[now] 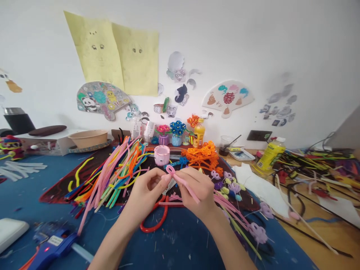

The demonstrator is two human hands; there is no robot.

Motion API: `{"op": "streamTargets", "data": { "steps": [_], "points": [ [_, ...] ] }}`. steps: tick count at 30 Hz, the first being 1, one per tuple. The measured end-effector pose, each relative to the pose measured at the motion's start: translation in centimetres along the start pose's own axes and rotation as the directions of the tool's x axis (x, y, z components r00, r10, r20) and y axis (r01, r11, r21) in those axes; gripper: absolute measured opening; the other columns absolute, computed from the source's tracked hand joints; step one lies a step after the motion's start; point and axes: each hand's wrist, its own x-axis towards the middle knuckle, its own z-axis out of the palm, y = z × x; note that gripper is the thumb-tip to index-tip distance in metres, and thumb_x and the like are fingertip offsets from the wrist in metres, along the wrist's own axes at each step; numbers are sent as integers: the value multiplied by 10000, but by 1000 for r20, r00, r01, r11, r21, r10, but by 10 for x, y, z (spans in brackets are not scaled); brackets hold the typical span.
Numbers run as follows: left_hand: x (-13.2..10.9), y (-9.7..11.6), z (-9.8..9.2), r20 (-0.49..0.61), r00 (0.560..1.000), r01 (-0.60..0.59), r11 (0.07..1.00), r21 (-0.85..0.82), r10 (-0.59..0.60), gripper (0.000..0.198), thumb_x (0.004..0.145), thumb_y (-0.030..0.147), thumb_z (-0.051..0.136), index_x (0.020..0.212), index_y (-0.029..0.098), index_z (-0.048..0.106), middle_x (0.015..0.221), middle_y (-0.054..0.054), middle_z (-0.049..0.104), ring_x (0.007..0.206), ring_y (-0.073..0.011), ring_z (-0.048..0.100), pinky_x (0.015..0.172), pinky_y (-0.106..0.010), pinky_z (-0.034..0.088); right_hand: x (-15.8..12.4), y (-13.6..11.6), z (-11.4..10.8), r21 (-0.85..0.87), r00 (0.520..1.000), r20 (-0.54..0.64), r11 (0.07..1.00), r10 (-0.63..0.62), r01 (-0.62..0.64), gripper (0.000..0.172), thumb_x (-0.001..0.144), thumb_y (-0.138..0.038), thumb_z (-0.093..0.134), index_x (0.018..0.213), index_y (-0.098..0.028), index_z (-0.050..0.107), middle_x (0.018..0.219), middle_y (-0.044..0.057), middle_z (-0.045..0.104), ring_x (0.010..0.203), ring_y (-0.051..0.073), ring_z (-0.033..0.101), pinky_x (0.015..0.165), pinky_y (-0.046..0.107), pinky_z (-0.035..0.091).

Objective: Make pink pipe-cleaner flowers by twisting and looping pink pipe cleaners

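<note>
A pink pipe cleaner [187,186] is bent into a small loop at its upper end. My left hand [150,185] pinches it just below the loop, thumb against fingers. From the other side my right hand [197,187] grips the same piece, and its tail runs down over the fingers. Under the hands lie red-handled scissors [156,225], their blades partly hidden. Straight behind the loop stands a small pink cup [162,155]. A pile of orange pipe-cleaner flowers [204,157] lies behind my right hand.
Loose coloured pipe cleaners [109,172] spread on the left. A blue glue gun [53,247] lies at the lower left, its small light red. Purple flowers [257,232] lie on the right, near a yellow bottle [270,155]. Finished flower pots [176,138] stand by the wall.
</note>
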Motion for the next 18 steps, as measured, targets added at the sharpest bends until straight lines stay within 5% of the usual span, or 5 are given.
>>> {"op": "streamTargets", "data": {
  "steps": [5,8,10,15,18],
  "points": [
    [-1,1,-1,191,928,370,744,-556,-319,222,686,319,750,714,134,629,680,-6,565,575,-77,467,530,-178,403,-2,4,1,-129,987,27,979,-156,158,293,884,-37,410,1010,-140,653,773,97,684,689,178,623,630,300,511],
    [0,-5,0,259,864,490,605,-628,-431,200,638,261,765,720,126,643,677,-17,574,588,-86,496,531,-180,404,-1,5,1,-130,974,62,966,-218,224,287,886,-19,408,1019,-108,647,784,115,693,738,192,637,659,313,522],
    [1,-8,2,269,857,503,602,-620,-439,195,656,270,752,713,124,636,660,-12,563,559,-78,477,501,-175,377,-2,5,1,-125,972,65,964,-227,233,268,889,-21,421,1006,-102,649,783,118,696,747,195,640,664,315,523],
    [-1,-6,8,100,965,262,881,-394,-243,217,736,342,707,739,139,628,639,5,547,525,-75,429,494,-189,345,-2,2,1,-27,999,-4,999,-40,40,272,875,-53,434,838,-165,679,741,87,692,678,181,627,624,303,501],
    [-5,-4,8,-96,984,-145,987,66,151,168,815,318,617,745,169,647,653,-12,583,591,-120,484,563,-227,383,3,-2,-2,196,969,28,950,244,-245,227,841,-106,529,683,-179,675,663,53,675,608,167,607,568,272,473]
  ]
}}
